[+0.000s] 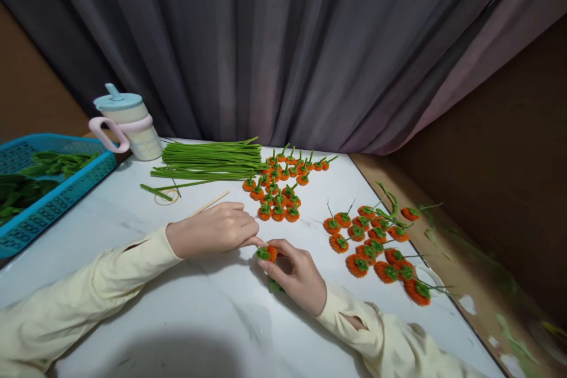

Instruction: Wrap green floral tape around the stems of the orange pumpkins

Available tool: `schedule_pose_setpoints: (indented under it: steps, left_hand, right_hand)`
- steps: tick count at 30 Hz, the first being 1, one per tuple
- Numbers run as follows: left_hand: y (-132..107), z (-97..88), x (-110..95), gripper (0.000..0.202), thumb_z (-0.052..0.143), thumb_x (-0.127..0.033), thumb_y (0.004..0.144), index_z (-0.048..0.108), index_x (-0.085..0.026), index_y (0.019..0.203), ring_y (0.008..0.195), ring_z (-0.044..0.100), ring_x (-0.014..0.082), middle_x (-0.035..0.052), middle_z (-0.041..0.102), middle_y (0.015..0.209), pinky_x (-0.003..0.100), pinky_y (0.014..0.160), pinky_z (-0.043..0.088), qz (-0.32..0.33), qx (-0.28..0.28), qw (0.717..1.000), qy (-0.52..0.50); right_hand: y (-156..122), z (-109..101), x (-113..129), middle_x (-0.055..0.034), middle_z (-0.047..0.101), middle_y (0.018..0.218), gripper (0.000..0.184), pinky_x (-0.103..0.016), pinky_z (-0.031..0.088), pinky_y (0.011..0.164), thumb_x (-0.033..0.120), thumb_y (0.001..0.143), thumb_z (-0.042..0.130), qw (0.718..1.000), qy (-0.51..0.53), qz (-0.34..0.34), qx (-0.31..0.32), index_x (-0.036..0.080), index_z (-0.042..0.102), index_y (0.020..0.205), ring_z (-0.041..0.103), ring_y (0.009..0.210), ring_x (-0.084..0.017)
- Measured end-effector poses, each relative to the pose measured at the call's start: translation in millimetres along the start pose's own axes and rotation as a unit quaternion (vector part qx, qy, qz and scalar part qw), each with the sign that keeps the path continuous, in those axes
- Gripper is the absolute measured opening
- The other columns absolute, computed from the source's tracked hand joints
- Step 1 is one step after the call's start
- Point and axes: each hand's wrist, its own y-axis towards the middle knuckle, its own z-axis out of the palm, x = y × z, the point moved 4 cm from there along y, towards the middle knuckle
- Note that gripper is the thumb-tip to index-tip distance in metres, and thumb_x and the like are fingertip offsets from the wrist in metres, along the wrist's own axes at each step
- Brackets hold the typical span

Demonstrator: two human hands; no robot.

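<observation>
My right hand (299, 274) holds a small orange fuzzy pumpkin (271, 254) with a green top, gripped between thumb and fingers just above the table. The fingers of my left hand (217, 227) are curled closed, and their tips meet at the pumpkin's green top. What they pinch there is too small to make out. A thin wooden stick (211, 202) shows behind my left hand, apparently lying on the table. Under my right hand, a bit of green (275, 286) is partly hidden.
Finished-looking pumpkins (278, 212) stand in rows mid-table; more with thin wire stems (358, 266) lie right. Green pipe cleaners (210, 156) form a bundle at the back. A rubber band (166, 196), a lidded cup (128, 124) and a blue basket (57, 207) are left.
</observation>
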Motion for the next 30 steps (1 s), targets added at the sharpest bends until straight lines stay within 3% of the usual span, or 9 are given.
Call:
schedule_pose_setpoints:
  steps: [5,8,11,15,18,22,26,30]
  left_hand:
    - [-1.8,4.0,7.2,0.052,0.029,-0.041,0.096,0.054,-0.015,0.06,0.047,0.045,0.012,-0.0003,0.057,0.052,0.027,0.058,0.032,-0.036,0.041,0.997,-0.053]
    - [-1.3,-1.7,7.2,0.044,0.032,-0.044,0.095,0.06,-0.016,0.075,0.056,0.052,0.0138,0.0014,0.061,0.06,0.026,0.059,0.034,-0.03,0.045,0.995,-0.083]
    - [-0.4,-8.1,1.4,0.026,0.04,-0.035,0.094,0.058,-0.017,0.095,0.064,0.055,0.0152,0.0026,0.062,0.069,0.026,0.061,0.035,0.009,0.044,0.995,-0.091]
    - [-1.5,-6.5,-5.7,0.02,0.042,-0.011,0.092,0.058,-0.015,0.081,0.06,0.051,0.0148,0.0014,0.058,0.065,0.028,0.06,0.034,0.049,0.048,0.997,-0.034]
    - [-3.1,-2.8,-8.0,0.021,0.044,-0.008,0.089,0.055,-0.014,0.072,0.055,0.048,0.0146,0.0007,0.056,0.061,0.029,0.057,0.033,0.047,0.033,0.998,-0.007]
    - [-4.5,-5.1,-12.9,0.023,0.042,-0.007,0.088,0.054,-0.014,0.07,0.053,0.047,0.0151,0.0014,0.056,0.06,0.029,0.055,0.034,0.041,0.002,0.999,-0.002]
    - [-3.5,-21.7,-18.4,0.026,0.038,-0.01,0.091,0.054,-0.014,0.071,0.052,0.046,0.0159,0.0013,0.055,0.06,0.03,0.052,0.032,0.04,-0.045,0.998,0.004]
    - [4.8,-38.8,-19.9,0.03,0.035,-0.018,0.095,0.053,-0.014,0.071,0.054,0.046,0.0158,0.0009,0.053,0.059,0.029,0.051,0.029,0.022,-0.064,0.998,-0.003]
  right_hand:
    - [0.0,0.1,1.1,-0.0004,0.064,0.071,0.018,-0.02,0.041,0.053,0.032,0.082,0.056,1.0,0.006,0.007,0.003,0.017,0.059,0.092,0.052,0.055,-0.01]
    - [0.4,-0.2,1.2,-0.0017,0.065,0.074,0.019,-0.021,0.042,0.056,0.032,0.081,0.057,1.0,0.008,0.01,0.005,0.016,0.059,0.092,0.054,0.06,-0.011]
    - [0.6,-0.5,1.4,-0.0026,0.066,0.078,0.021,-0.022,0.043,0.059,0.032,0.082,0.057,1.0,0.012,0.011,0.007,0.016,0.059,0.094,0.057,0.063,-0.012]
    - [0.5,0.6,2.0,-0.0032,0.066,0.08,0.02,-0.022,0.045,0.061,0.032,0.082,0.056,1.0,0.014,0.017,0.02,0.016,0.059,0.094,0.058,0.066,-0.013]
    - [0.6,1.0,1.9,-0.0033,0.066,0.08,0.019,-0.023,0.046,0.062,0.032,0.083,0.056,1.0,0.002,0.011,0.018,0.016,0.059,0.093,0.058,0.067,-0.013]
    - [0.2,-2.4,7.6,-0.0048,0.066,0.085,0.019,-0.026,0.048,0.069,0.031,0.084,0.056,0.999,-0.043,-0.029,0.003,0.017,0.059,0.097,0.06,0.075,-0.016]
    - [-7.3,-15.8,32.1,-0.0087,0.065,0.091,0.026,-0.033,0.048,0.077,0.031,0.087,0.053,0.98,-0.14,-0.136,-0.035,0.017,0.056,0.109,0.058,0.086,-0.021]
    - [-32.2,-36.6,54.0,-0.0108,0.061,0.112,0.05,-0.036,0.048,0.084,0.03,0.09,0.05,0.963,-0.207,-0.152,-0.074,0.021,0.033,0.136,0.055,0.099,-0.022]
